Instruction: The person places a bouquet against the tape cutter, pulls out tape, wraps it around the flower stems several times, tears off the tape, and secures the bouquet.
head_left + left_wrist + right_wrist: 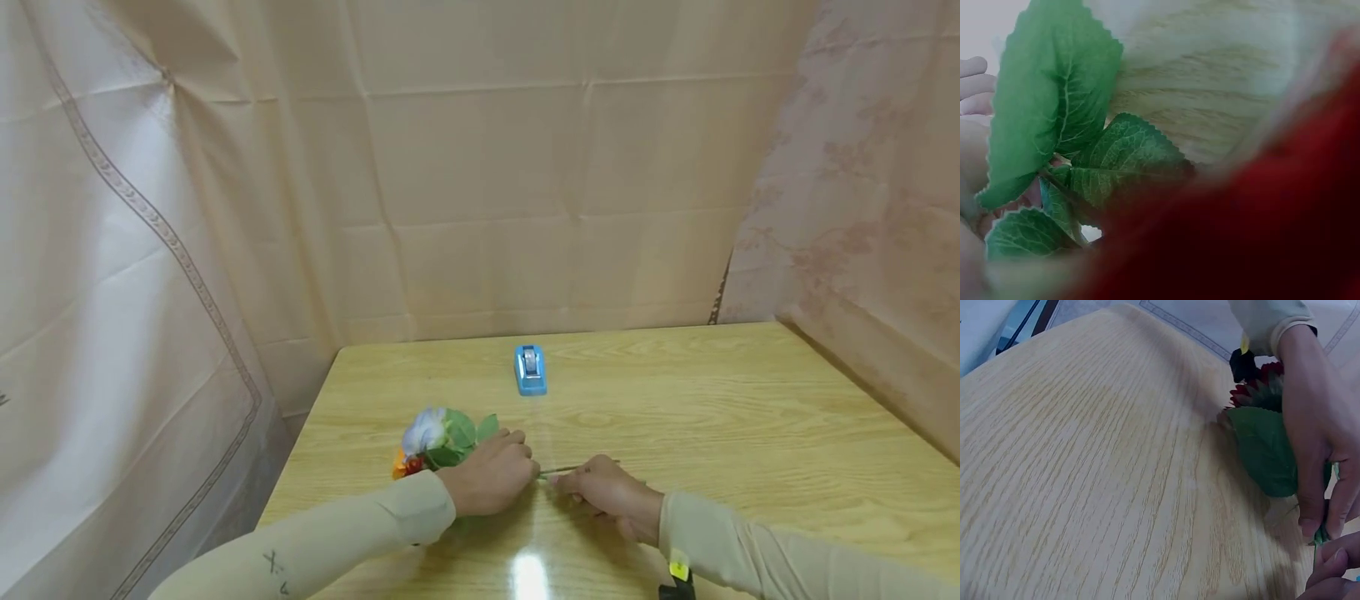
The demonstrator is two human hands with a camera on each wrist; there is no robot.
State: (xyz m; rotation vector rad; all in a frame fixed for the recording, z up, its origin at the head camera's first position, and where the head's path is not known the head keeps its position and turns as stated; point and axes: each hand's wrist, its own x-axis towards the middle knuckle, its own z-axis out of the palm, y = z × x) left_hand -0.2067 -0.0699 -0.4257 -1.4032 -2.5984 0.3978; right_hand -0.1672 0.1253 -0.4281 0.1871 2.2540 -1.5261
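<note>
A bunch of flowers lies low over the table, with a pale blue flower (424, 430), an orange flower (400, 463) and green leaves (461, 430) showing left of my hands. My left hand (491, 473) grips the stems (562, 470) just below the leaves. Close beside it, the fingertips of my right hand (607, 492) pinch the stems near the left fingers. In the right wrist view, a red flower (1266, 390) and a large leaf (1263, 450) hang beside the left hand. Blurred red petals (1260, 231) cover much of the left wrist view.
A blue tape dispenser (531, 372) stands beyond my hands on the wooden table (697, 400). From it a pale streak runs toward me; I cannot tell whether it is tape or glare. Hanging cloth (480, 167) encloses the table's back and sides.
</note>
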